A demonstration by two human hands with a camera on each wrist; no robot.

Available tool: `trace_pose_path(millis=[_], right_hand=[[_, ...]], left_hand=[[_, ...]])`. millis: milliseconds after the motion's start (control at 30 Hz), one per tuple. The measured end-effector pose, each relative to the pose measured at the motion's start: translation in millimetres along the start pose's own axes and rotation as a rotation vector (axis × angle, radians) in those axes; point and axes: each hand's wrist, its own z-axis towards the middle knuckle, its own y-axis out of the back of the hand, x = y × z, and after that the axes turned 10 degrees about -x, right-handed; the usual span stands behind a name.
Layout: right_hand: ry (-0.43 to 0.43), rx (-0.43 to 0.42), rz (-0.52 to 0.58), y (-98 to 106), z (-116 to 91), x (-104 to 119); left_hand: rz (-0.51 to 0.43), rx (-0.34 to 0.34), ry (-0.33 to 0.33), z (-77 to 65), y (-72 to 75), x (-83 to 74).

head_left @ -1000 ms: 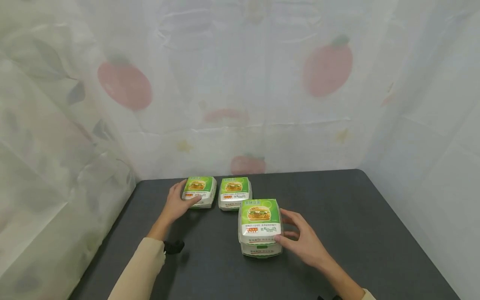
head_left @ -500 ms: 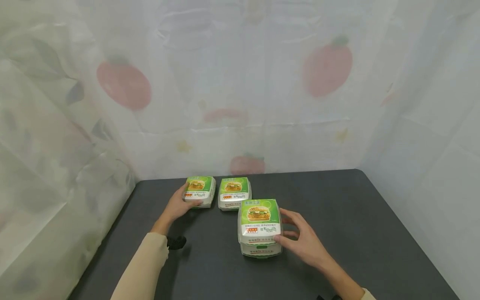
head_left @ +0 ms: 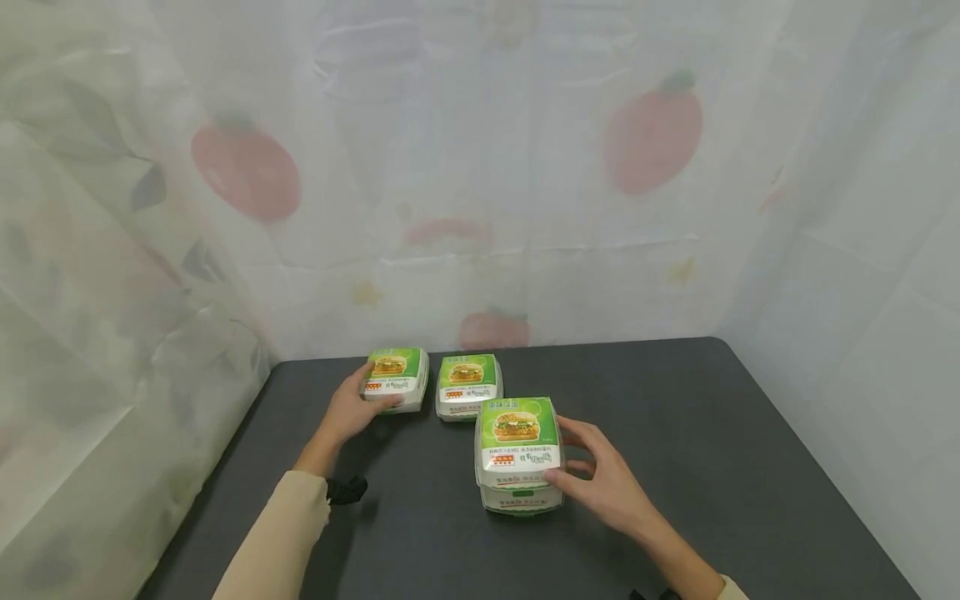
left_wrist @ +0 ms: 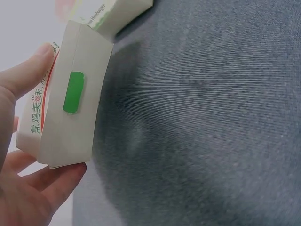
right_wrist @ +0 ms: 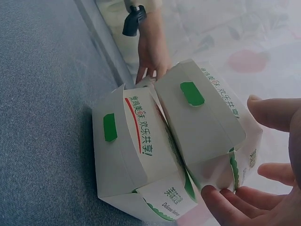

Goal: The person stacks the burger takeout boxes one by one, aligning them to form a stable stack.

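At the far left of the table, my left hand (head_left: 348, 414) grips a green-and-white cardboard burger box (head_left: 397, 375), thumb at its front and fingers along its left side. The left wrist view shows this box (left_wrist: 75, 94) from its tabbed end, a dark shadow beside it. Nearer me is a stack of two similar boxes, the upper box (head_left: 519, 433) sitting on the lower box (head_left: 522, 502). My right hand (head_left: 603, 479) holds the upper one by its right side. In the right wrist view, fingertips (right_wrist: 214, 193) touch that upper box (right_wrist: 202, 122).
Another burger box (head_left: 468, 383) stands between the left-hand box and the stack, just behind the stack. The dark table (head_left: 675, 400) ends at a printed white curtain (head_left: 450, 167) behind, with more curtain on both sides.
My left hand and its burger box have shifted slightly up and left in the head view. The right hand and the stack have stayed almost still.
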Motion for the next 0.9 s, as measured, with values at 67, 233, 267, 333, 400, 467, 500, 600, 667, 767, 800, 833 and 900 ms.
trace_pose_path(millis=[67, 233, 267, 333, 400, 467, 500, 600, 667, 767, 800, 833, 900], right_hand=[[0.003, -0.006, -0.011, 0, 0, 0], [0.006, -0.019, -0.031, -1, 0, -1], [0.01, -0.019, -0.034, -1, 0, -1], [0.015, -0.025, -0.037, -2, 0, -1], [0.018, -0.028, -0.044, -2, 0, -1], [0.016, -0.031, -0.046, -2, 0, -1], [0.014, -0.03, -0.046, -2, 0, -1], [0.011, -0.023, -0.046, -2, 0, 0], [0.012, -0.02, -0.045, -2, 0, 0], [0.017, -0.023, -0.047, -2, 0, 0], [0.019, -0.024, -0.048, -2, 0, 1], [0.02, -0.026, -0.049, -2, 0, 1], [0.024, -0.027, -0.052, -3, 0, 0]], left_hand=[[0.007, -0.004, -0.014, 0.2, 3.2, -2.5], [0.015, -0.015, -0.026, -0.5, 9.9, -6.8], [0.01, -0.019, -0.028, -1.0, 11.4, -8.2], [0.0, -0.028, -0.037, -1.3, 13.6, -10.8], [-0.008, -0.034, -0.05, -2.1, 16.1, -14.9], [-0.02, -0.038, -0.062, -3.1, 18.4, -19.6], [-0.025, -0.039, -0.069, -4.0, 19.5, -22.0], [-0.045, -0.044, -0.085, -7.4, 23.7, -29.4], [-0.065, -0.043, -0.093, -9.8, 26.2, -33.7], [-0.092, -0.04, -0.108, -12.3, 28.8, -40.4], [-0.099, -0.038, -0.116, -13.0, 29.5, -42.5], [-0.107, -0.034, -0.124, -13.4, 30.0, -44.6], [-0.114, -0.029, -0.139, -14.6, 31.0, -49.4]])
